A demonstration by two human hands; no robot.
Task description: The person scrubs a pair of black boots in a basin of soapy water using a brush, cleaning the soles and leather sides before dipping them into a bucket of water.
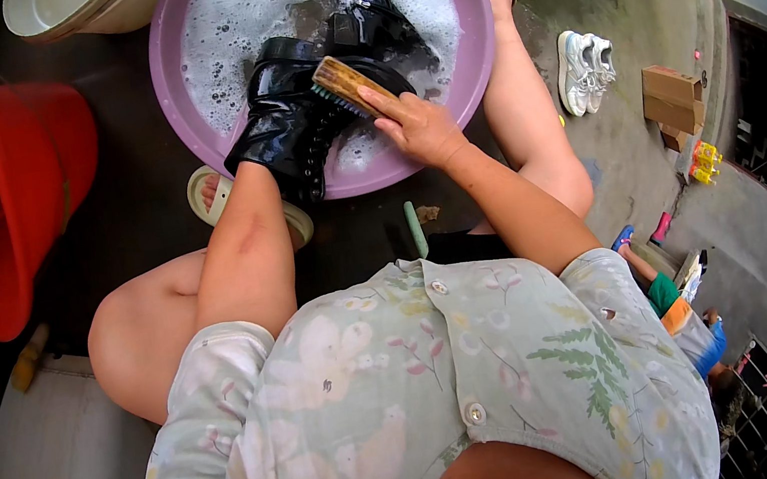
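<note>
My right hand [419, 125] grips a wooden scrubbing brush [351, 83], its bristles against a glossy black lace-up boot [284, 123]. My left forearm [243, 244] runs into the top of that boot's shaft, so the left hand is hidden inside it. The boot lies tilted, its sole end over the water and its shaft across the near rim of a purple plastic basin [471, 19]. Behind it, a second black boot [384, 15] with a zip lies partly sunk in the suds [219, 54].
A red bucket [44, 144] lies tipped at left, near a pale tub [109, 11]. White sneakers [585, 71], a cardboard box [672, 98] and yellow packages [705, 163] sit at right. A green stick-like object [415, 229] is below the basin. Another person [688, 329] is at lower right.
</note>
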